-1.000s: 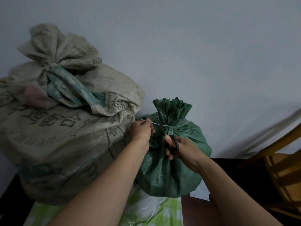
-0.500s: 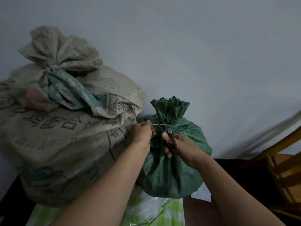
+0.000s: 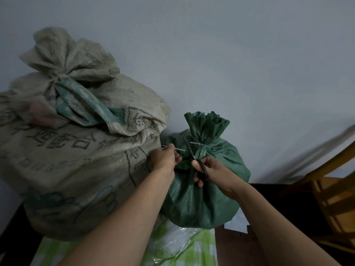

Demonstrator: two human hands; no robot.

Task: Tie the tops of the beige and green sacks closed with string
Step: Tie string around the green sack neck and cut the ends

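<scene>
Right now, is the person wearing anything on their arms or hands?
Nothing that shows. The left hand and right hand are bare, no gloves. The left forearm and right forearm are uncovered to the picture's edge: no sleeve, watch or bracelet.

Checked sheet [image 3: 199, 246] under beige sack [image 3: 76, 169], green sack [image 3: 201, 206].

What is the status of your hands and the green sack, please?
Left hand pinches cut string piece. Right hand grips scissors. Green sack tied at neck, string stub sticking out. Nothing in the way.

Prob. home storeroom: beige sack [image 3: 86, 169], chair [image 3: 336, 200].
</scene>
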